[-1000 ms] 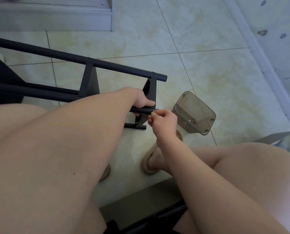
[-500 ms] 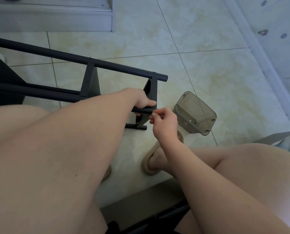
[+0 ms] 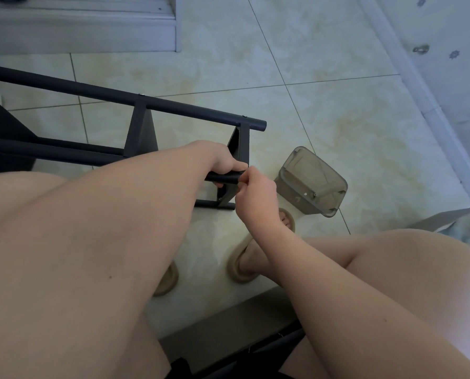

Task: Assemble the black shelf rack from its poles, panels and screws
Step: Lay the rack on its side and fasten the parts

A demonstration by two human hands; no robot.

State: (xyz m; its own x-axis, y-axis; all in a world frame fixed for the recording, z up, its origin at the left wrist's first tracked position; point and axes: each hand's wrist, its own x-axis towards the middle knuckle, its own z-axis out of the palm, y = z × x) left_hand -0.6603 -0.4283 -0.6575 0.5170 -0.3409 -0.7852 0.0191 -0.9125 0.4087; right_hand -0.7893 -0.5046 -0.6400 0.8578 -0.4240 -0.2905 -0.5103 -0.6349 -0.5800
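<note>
rack [image 3: 146, 105] lies on its side on the floor [image 3: 337, 105], stiff metal, probably light. left hand [image 3: 223, 162] clenches the near pole [image 3: 224, 178] by its end, a sound hold. right hand [image 3: 255, 195] fingers [image 3: 244, 178] pinch the tip; any screw there is hidden.

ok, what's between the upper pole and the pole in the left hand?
Head view: a black panel mid-length and an end panel beside the left hand on the near pole.

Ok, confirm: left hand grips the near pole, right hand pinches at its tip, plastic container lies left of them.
Wrong side. The head view shows the plastic container right of them; left hand grips the near pole, right hand pinches at its tip.
</note>
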